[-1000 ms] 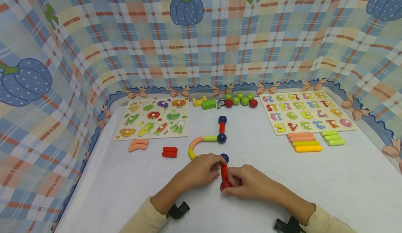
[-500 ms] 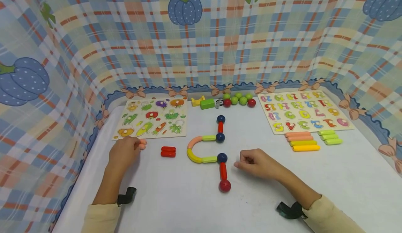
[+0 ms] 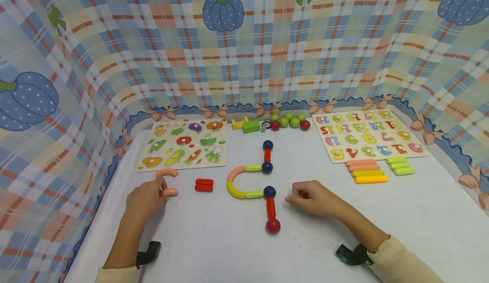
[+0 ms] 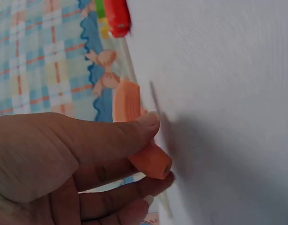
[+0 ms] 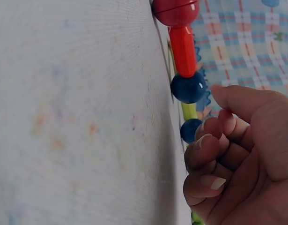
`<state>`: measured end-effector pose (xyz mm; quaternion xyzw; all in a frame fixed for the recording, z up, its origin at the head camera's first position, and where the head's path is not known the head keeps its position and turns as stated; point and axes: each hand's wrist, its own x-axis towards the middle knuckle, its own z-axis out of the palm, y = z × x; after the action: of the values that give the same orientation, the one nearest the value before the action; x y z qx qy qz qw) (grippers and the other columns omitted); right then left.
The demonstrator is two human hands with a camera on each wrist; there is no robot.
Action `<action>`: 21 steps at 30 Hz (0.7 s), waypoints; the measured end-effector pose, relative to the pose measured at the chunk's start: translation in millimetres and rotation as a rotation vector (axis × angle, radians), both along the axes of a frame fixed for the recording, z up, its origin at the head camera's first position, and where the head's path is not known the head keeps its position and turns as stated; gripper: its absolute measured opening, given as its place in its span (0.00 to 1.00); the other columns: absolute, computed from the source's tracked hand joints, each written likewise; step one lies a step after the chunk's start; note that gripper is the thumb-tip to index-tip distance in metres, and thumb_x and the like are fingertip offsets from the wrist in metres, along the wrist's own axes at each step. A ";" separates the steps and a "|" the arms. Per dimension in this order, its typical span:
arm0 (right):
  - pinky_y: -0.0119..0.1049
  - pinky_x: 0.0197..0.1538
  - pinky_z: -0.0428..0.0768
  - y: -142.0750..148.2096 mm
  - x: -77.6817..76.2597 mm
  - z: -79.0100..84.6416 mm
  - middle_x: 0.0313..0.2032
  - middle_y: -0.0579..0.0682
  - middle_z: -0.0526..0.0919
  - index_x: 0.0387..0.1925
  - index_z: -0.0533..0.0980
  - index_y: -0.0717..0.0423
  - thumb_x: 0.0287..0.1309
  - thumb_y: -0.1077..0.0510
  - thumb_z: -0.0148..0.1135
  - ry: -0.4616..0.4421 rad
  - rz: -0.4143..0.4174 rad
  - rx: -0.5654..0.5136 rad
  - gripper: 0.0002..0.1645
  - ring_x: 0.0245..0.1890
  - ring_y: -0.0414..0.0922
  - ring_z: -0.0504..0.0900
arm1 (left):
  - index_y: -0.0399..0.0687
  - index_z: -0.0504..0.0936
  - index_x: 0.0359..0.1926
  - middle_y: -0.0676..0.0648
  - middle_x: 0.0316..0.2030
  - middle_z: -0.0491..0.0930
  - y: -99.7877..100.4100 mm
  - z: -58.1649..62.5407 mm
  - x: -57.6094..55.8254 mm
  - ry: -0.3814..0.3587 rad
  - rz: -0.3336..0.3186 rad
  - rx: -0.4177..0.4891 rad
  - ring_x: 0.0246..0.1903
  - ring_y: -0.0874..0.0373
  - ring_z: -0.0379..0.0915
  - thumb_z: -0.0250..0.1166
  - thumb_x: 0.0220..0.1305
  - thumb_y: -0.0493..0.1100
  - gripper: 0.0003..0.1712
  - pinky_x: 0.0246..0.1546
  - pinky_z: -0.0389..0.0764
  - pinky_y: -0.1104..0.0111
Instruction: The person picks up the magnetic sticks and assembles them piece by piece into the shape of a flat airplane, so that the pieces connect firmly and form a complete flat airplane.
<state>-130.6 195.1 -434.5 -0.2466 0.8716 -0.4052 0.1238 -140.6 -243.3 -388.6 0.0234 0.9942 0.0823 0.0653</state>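
Between thumb and fingers, my left hand (image 3: 145, 199) pinches a curved orange stick (image 4: 155, 161), close over the white cloth. A second curved orange stick (image 3: 167, 172) lies just beyond that hand. My right hand (image 3: 317, 198) rests on the cloth with loosely curled fingers, holding nothing. To its left lies a joined figure: a red ball (image 3: 273, 226), red rod (image 3: 271, 208), blue ball (image 3: 269, 192), green rod (image 3: 254, 194), yellow curve (image 3: 235, 190), orange curve (image 3: 235, 173), another green rod (image 3: 253, 168), and two blue balls (image 3: 267, 167) linked by a red rod (image 3: 268, 155).
Two short red rods (image 3: 204, 185) lie between the left hand and the figure. A vegetable puzzle board (image 3: 181, 143) and a number board (image 3: 368, 136) lie farther back. Green and red balls (image 3: 294, 122) and a green block (image 3: 251, 126) line the back; loose rods (image 3: 370, 179) sit at right.
My left hand left the figure's lower end, reached left to the orange curves and drew one nearer. My right hand let go of the red ball, moved slightly right and up, then stayed still.
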 end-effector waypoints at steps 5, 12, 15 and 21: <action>0.28 0.22 0.67 1.9 -2.2 -2.4 0.13 0.39 0.66 0.20 0.70 0.43 0.54 0.45 0.61 -0.007 0.005 0.006 0.13 0.19 0.39 0.71 | 0.44 0.73 0.38 0.51 0.16 0.68 18.7 7.6 15.5 0.041 -0.062 0.003 0.16 0.57 0.63 0.70 0.49 0.45 0.19 0.17 0.66 0.66; 0.29 0.21 0.67 9.9 -8.2 -11.5 0.13 0.40 0.66 0.20 0.70 0.43 0.54 0.43 0.59 -0.010 0.026 -0.019 0.15 0.18 0.39 0.70 | 0.52 0.82 0.39 0.59 0.23 0.74 90.1 14.1 35.9 0.101 -0.254 0.134 0.22 0.64 0.65 0.74 0.38 0.53 0.24 0.25 0.69 0.70; 0.29 0.20 0.67 12.1 -9.9 -12.6 0.13 0.40 0.68 0.20 0.70 0.44 0.55 0.43 0.58 -0.030 0.026 -0.033 0.15 0.17 0.39 0.71 | 0.55 0.82 0.42 0.61 0.27 0.74 130.2 15.8 48.1 0.112 -0.416 0.203 0.28 0.66 0.65 0.73 0.38 0.56 0.25 0.28 0.70 0.73; 0.28 0.18 0.65 13.8 -10.1 -11.8 0.12 0.41 0.69 0.20 0.70 0.48 0.56 0.47 0.58 -0.026 0.019 -0.063 0.15 0.14 0.38 0.69 | 0.60 0.81 0.40 0.63 0.28 0.69 202.0 5.8 64.9 0.115 -0.769 0.231 0.30 0.69 0.61 0.67 0.45 0.61 0.21 0.28 0.66 0.80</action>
<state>-140.7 208.9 -446.2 -0.2534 0.8543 -0.4345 0.1310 -75.7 -41.3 -382.8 0.4052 0.8993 0.1615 0.0325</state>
